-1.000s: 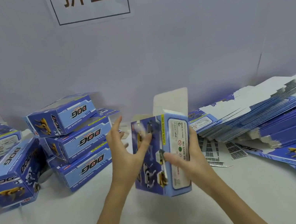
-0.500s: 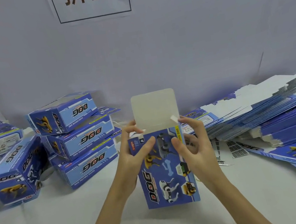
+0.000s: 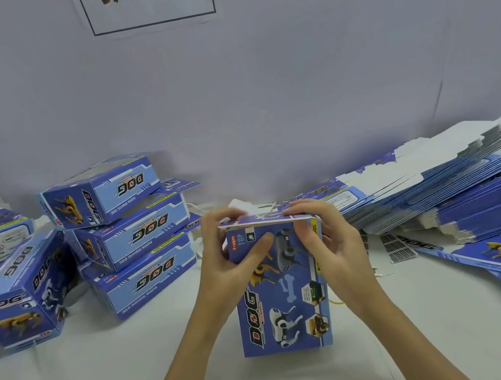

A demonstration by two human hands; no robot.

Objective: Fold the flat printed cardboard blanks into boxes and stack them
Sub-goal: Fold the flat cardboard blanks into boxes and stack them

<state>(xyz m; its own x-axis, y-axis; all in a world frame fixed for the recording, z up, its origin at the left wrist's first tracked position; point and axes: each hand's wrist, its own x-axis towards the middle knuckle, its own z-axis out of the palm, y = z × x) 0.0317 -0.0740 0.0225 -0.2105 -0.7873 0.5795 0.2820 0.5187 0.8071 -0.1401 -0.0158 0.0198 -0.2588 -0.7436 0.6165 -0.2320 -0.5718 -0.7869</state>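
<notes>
Box (image 3: 279,287) between both gripping hands

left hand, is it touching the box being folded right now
Touching. The head view shows the left hand gripping the upright box: its thumb lies across the printed front and its fingers curl over the top flap.

Left hand (image 3: 227,259) and right hand (image 3: 329,243) raised side by side — fingers (image 3: 302,206) curled, gripping
</notes>
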